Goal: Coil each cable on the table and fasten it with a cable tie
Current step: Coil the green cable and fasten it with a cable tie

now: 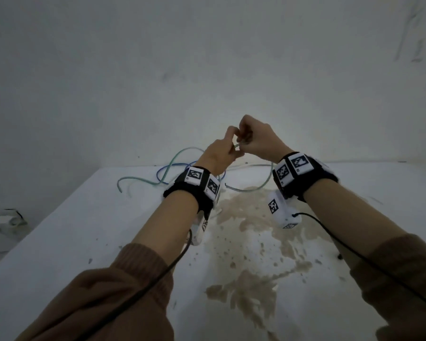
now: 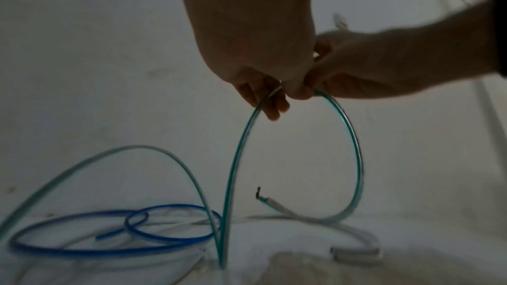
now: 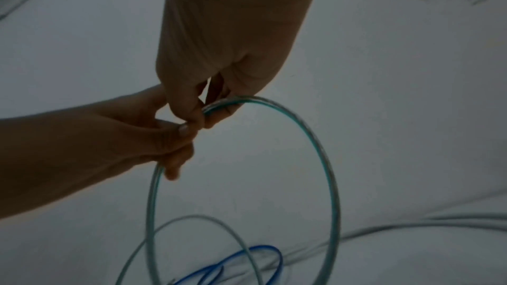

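Both hands are raised over the far part of the white table (image 1: 84, 217). They meet on a green translucent cable (image 2: 354, 148). My left hand (image 1: 228, 150) pinches one strand of it, and my right hand (image 1: 250, 141) pinches the strand beside it. Below the fingers the cable hangs in one large loop (image 3: 323, 159). The rest of the green cable (image 1: 143, 179) trails loose on the table. A blue cable (image 2: 170, 224) lies in loose rings under the hands. A white cable (image 2: 301, 214) runs along the table behind it. No cable tie is plainly visible.
A large brown stain (image 1: 251, 217) covers the middle of the table. A plain wall (image 1: 207, 70) stands right behind the far edge. A white object (image 1: 5, 220) sits on the floor to the left. Black cords run from the wrist cameras along both sleeves.
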